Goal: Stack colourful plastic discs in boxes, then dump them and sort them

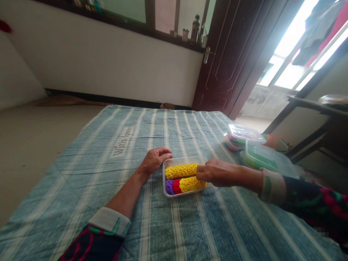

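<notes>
A clear plastic container [181, 160] lies on the striped blue cloth [168, 224]. Inside are rolled crocheted pieces: a yellow one [181, 170] at the back, and a purple, red and yellow one [182, 185] in front. My left hand [154, 160] rests against the container's left rim, fingers curled along its edge. My right hand [216, 173] reaches in from the right, fingers closed on the end of the yellow crocheted roll.
Two more lidded clear containers [244, 133] [268, 156] with colourful contents sit to the right on the cloth. A dark wooden door [231, 54] stands open behind, a white wall to its left, and a dark frame [312, 108] at right.
</notes>
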Motion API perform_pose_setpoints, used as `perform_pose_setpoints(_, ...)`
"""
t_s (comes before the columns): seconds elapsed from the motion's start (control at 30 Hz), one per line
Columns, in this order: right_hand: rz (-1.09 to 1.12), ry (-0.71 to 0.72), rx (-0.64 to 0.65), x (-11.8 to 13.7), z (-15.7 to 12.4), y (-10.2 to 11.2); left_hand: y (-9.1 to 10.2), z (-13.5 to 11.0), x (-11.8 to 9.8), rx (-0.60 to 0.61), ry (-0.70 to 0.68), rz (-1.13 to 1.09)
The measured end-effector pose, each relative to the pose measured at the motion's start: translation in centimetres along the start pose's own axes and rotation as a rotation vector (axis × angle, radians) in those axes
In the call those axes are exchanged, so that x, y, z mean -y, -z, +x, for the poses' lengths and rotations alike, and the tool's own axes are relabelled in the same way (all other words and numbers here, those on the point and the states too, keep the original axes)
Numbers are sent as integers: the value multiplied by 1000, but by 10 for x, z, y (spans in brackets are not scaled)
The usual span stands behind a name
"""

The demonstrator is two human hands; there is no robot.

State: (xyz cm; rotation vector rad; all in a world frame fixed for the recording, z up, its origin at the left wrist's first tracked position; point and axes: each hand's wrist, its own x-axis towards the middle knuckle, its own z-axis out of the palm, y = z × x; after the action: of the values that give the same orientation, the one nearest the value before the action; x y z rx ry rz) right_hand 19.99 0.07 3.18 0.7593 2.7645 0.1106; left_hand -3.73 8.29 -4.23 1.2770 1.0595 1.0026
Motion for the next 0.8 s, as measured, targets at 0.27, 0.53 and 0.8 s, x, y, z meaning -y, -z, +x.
perform_pose_setpoints(0.27,7,-7,-57,-1,-2,-5,0,-1,-2,4,-4,5)
perform_pose_setpoints(0.53,6,-8,-84,0,-2,-10,-1,-1,-4,-5,2,25)
perform_pose_setpoints(0.8,38,-41,-93,3,-2,-13,-1,-2,-5,-15,6,35)
